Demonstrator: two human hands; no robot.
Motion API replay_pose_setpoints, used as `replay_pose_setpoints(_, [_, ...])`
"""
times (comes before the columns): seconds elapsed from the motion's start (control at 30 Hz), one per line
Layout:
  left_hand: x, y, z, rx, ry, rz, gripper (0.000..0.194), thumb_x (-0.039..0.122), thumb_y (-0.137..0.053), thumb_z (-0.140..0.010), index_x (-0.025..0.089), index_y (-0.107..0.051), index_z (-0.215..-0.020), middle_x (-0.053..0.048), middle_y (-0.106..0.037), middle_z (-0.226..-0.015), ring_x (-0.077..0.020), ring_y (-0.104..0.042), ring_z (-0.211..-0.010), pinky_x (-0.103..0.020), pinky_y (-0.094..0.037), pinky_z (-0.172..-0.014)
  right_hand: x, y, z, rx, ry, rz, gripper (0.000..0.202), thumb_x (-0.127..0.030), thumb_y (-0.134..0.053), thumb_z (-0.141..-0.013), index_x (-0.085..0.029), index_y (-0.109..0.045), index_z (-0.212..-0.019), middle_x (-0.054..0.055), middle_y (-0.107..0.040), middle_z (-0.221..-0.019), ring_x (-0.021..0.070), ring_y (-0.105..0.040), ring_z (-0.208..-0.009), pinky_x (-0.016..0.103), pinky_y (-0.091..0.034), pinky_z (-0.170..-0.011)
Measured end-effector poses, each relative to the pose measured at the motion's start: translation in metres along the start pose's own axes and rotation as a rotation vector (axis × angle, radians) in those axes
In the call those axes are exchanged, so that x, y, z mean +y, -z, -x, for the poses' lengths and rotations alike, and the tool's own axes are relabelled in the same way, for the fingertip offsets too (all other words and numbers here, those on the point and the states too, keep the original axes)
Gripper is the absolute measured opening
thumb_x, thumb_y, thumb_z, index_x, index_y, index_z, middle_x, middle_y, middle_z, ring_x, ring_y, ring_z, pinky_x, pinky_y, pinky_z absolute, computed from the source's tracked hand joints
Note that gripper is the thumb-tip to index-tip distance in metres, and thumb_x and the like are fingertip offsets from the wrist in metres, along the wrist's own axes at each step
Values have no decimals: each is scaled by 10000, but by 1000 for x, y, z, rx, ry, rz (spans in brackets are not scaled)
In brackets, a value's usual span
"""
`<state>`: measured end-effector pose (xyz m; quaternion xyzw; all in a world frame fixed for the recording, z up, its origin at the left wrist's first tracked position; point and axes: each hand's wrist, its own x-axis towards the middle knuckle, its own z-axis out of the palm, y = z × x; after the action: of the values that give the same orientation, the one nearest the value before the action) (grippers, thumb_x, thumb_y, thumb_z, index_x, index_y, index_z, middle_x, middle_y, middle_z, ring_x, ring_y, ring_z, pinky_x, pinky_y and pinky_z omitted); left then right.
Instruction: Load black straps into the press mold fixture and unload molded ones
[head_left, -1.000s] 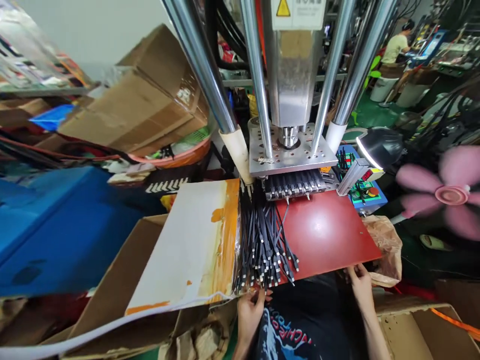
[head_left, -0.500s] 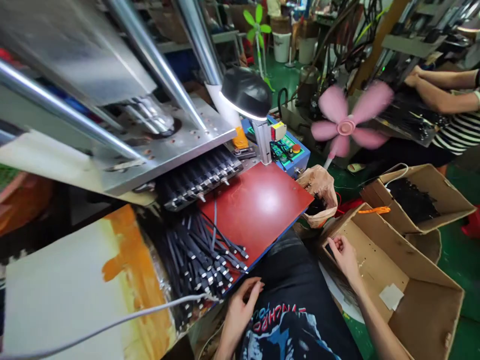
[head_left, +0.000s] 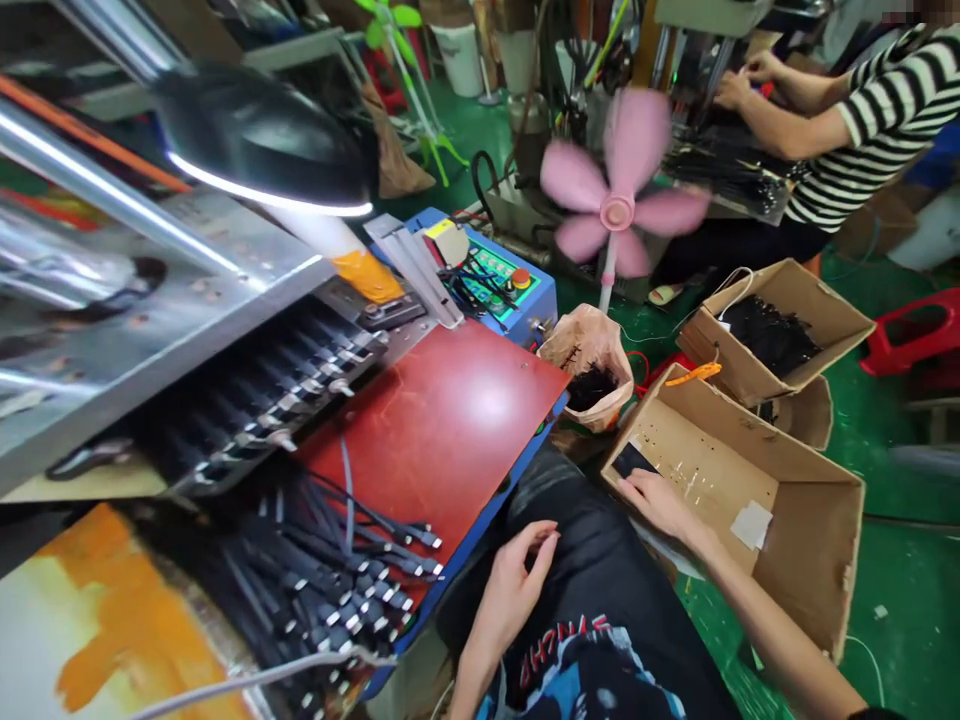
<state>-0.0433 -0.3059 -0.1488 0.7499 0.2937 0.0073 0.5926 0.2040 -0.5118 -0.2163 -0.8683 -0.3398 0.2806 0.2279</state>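
My left hand (head_left: 517, 575) hovers over my lap beside the front edge of the red board (head_left: 457, 410), its thumb and fingers apart and nothing between them. My right hand (head_left: 654, 497) is at the near left rim of an open cardboard box (head_left: 806, 510), its fingers closed by a small dark piece (head_left: 634, 459); the grip itself is partly hidden. A heap of black cables with metal-tipped plugs (head_left: 360, 600) lies at the board's left end. Behind them, under the metal press, sits a row of black cables in a fixture (head_left: 277, 400).
A black lamp (head_left: 262, 140) hangs over the press. Beyond the board are a blue control box (head_left: 510, 280), a paper bag (head_left: 592, 370) and a pink fan (head_left: 616, 212). Another box with black parts (head_left: 780, 340) stands at right. A person in striped sleeves (head_left: 885, 120) works farther back.
The view has swung right, so the press, board and boxes sit farther left. My right hand has turned flatter at the box rim, and the dark piece shows more.
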Motion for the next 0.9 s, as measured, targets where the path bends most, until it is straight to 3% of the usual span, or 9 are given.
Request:
replay_pose_setpoints(0.13, [-10, -4, 3, -5, 41, -2, 355, 495, -557, -1027, 225, -737, -1172, -81, -804, -1131, -239, -761, -1061, -364, -586, -980, 43, -8, -23, -17, -135, 121, 473, -601, -532, -1000, -191, -725, -1133, 104, -742, -997, 256, -700, -871, 360, -528, -820])
replay_pose_setpoints(0.23, [-18, -5, 6, 14, 79, 1, 370, 505, -569, -1013, 218, -747, -1163, -88, -811, -1122, -247, -770, -1049, -364, -596, -961, 70, -26, -35, -1, -224, 267, 748, -577, -777, -818, -114, -599, -1378, 251, -673, -1254, 372, -678, -1070, 474, -511, -935])
replay_pose_setpoints(0.33, [-24, -6, 7, 33, 98, -8, 376, 508, -580, -1003, 215, -760, -1156, -93, -817, -1118, -256, -776, -1046, -370, -601, -957, 84, -47, -36, -9, -227, 375, 935, -506, -846, -751, -84, -476, -1499, 314, -581, -1396, 448, -587, -1237, 549, -447, -1041])
replay_pose_setpoints(0.43, [-26, -9, 6, 39, 121, -6, 370, 503, -583, -1005, 219, -765, -1156, -93, -817, -1133, -257, -777, -1060, -369, -601, -962, 96, -56, -34, -18, -212, 434, 912, -488, -811, -789, -84, -438, -1516, 310, -549, -1430, 443, -533, -1294, 539, -418, -1076])
replay_pose_setpoints(0.53, [-24, -14, 4, 32, 136, 8, 349, 490, -586, -1008, 231, -770, -1152, -87, -816, -1148, -253, -775, -1072, -361, -602, -963, 113, -49, -33, -35, -198, 452, 800, -515, -780, -798, -103, -512, -1430, 262, -583, -1372, 400, -557, -1246, 487, -438, -1054])
replay_pose_setpoints(0.67, [-19, -20, 2, 5, 133, 13, 331, 467, -581, -1018, 234, -767, -1161, -77, -815, -1143, -245, -770, -1078, -354, -595, -980, 142, -25, -30, -17, -246, 449, 680, -523, -758, -791, -104, -579, -1295, 202, -629, -1226, 344, -605, -1132, 424, -468, -996])
replay_pose_setpoints(0.9, [-20, -21, -1, -4, 132, 13, 311, 451, -579, -1023, 242, -763, -1162, -60, -813, -1147, -231, -771, -1063, -334, -589, -973, 175, 15, -42, 133, -430, 479, 717, -484, -710, -862, 20, -522, -1337, 304, -581, -1241, 418, -580, -1151, 489, -470, -955])
